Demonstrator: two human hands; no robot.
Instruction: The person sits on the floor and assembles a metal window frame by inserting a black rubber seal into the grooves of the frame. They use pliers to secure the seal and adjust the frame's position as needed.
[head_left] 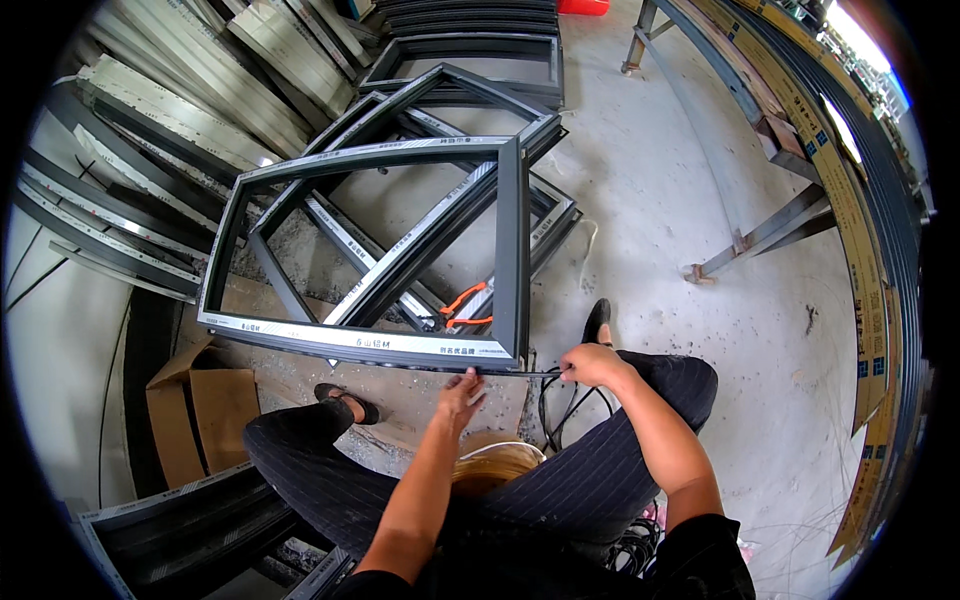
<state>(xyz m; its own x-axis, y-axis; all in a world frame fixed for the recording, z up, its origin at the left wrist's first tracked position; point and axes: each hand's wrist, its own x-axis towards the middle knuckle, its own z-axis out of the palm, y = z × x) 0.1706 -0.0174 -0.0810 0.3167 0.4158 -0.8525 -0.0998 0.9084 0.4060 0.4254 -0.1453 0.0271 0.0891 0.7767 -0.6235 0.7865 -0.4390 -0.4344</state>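
A dark grey window frame [511, 260] with white printed film lies on top of a stack of similar frames in front of me. Along its near edge runs a thin black rubber sealing strip [535, 374], which continues past the near right corner. My left hand [460, 395] is at that edge, fingers curled and fingertips against the strip. Beyond the corner, my right hand [592, 366] pinches the strip, and loose loops [545, 412] of it hang below toward the floor. A pair of orange-handled pliers [465, 297] rests inside the frame opening, on the frames beneath.
Aluminium profiles [190, 85] lean at the left, above a cardboard box [205, 410]. More frames [465, 45] are stacked farther ahead. A steel workbench [770, 145] and long wrapped profiles [865, 300] line the right. A yellowish bucket [495, 465] sits between my legs.
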